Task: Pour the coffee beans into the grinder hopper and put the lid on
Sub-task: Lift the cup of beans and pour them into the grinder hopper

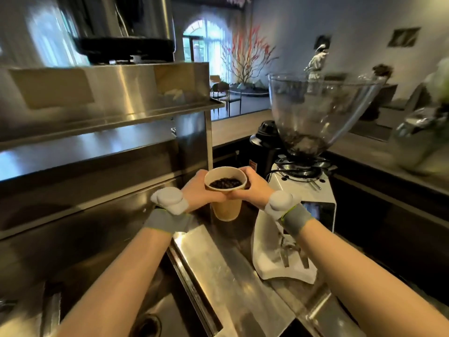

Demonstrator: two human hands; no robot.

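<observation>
My left hand (198,188) and right hand (255,184) both wrapped around cup (227,193), near rim, cup upright, held above tabletop (218,259). Beans (225,183) low inside cup. Hopper (320,110) up and to right, open on top, few beans at its bottom. Lid I cannot see. For good pour, I think: lift cup over hopper rim first, tilt slowly toward hopper middle, keep grip gentle because paper wall bends. Risk: beans bounce out.
</observation>
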